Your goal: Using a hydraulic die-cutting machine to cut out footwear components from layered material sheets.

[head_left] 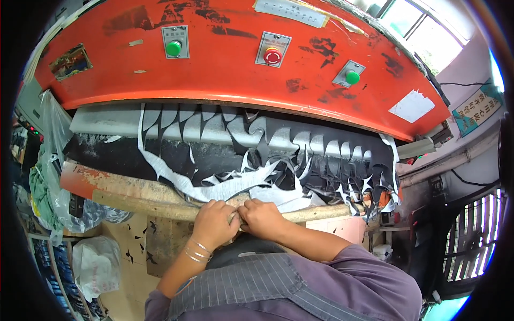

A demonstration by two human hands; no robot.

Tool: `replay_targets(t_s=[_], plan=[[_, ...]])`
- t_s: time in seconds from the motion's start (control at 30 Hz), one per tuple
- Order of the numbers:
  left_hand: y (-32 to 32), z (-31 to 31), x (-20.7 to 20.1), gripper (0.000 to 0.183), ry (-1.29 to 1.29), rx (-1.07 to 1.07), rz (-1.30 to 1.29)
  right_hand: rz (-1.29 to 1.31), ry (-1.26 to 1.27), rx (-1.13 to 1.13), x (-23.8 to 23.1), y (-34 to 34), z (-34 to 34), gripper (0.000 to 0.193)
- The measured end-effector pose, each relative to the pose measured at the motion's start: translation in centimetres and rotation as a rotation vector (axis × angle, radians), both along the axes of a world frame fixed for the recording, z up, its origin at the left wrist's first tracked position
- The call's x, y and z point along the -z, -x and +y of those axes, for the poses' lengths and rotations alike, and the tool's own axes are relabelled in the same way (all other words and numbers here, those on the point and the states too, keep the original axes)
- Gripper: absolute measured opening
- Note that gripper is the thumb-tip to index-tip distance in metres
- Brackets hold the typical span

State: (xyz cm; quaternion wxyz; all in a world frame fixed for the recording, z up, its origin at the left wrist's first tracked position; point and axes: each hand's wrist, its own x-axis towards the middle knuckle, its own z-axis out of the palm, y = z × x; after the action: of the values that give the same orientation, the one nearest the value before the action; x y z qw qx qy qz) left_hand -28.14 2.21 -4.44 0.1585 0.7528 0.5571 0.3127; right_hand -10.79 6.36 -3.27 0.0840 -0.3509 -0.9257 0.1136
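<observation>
My left hand (216,221), with bracelets on its wrist, is closed at the near edge of the machine's bed. My right hand (261,218) is closed too, right beside it, the two almost touching. Between the fingers something small may be held, but I cannot make out what. Just beyond the hands lie torn scrap strips (225,191), pale on one side and dark on the other. Farther back a sheet with curved, pointed cutouts (214,128) stretches across the black bed (107,152), partly under the red machine head.
The red machine head (225,69) spans the far side with two green buttons (173,48) and a red one (272,55). A worn wooden ledge (128,192) runs along the front. Plastic bags (53,123) hang at left; a white sack (96,265) stands below.
</observation>
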Motion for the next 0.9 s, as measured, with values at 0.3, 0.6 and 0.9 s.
replay_targets(t_s=[0.3, 0.6, 0.9], plan=[[0.6, 6.1, -5.0, 0.027, 0.484, 0.281, 0.205, 0.057, 0.118, 0.393, -6.0, 1.9, 16.8, 0.065], [1.6, 10.9, -2.1, 0.052, 0.764, 0.784, -0.065, 0.22, 0.493, 0.482, -4.9, 0.8, 28.3, 0.06], [-1.6, 23.8, 0.0, 0.031, 0.08, 0.026, -0.36, 0.176, 0.125, 0.298, -1.6, -6.1, 24.8, 0.083]])
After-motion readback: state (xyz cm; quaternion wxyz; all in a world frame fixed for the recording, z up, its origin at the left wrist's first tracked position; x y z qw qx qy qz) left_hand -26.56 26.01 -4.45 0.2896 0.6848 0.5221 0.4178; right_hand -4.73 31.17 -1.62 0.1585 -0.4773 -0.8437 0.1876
